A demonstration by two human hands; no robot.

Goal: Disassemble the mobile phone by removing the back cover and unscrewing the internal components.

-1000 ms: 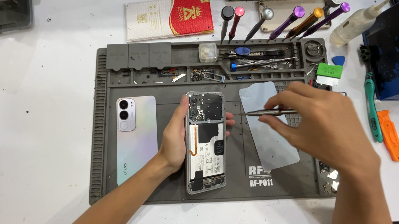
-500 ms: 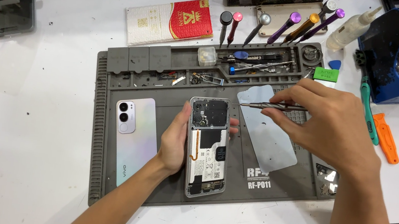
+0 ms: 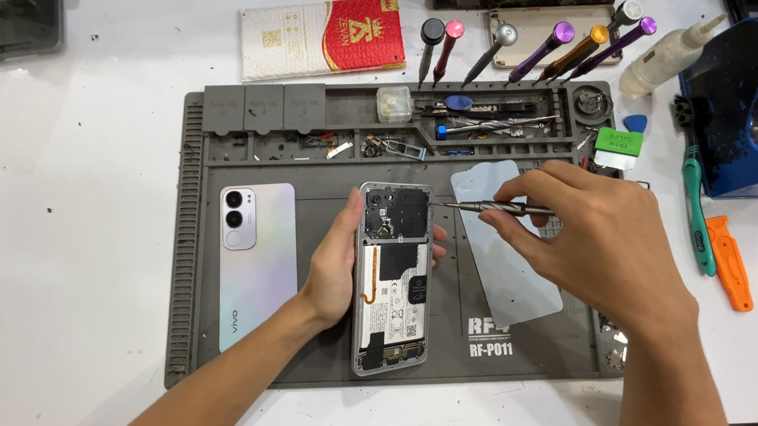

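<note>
1. Head view: grey repair mat (image 3: 187, 315) on white desk (image 3: 55, 197); detached phone back cover (image 3: 254, 260) lies left of opened phone (image 3: 392, 279), screwdrivers (image 3: 540, 53) along mat's top edge.
2. Left hand (image 3: 336, 271) wraps phone's left side, fingers curled round, phone flat mid-mat.
3. Right hand (image 3: 593, 238) pinched shut on tweezers (image 3: 498, 206), tips near phone's top-right corner.
</note>
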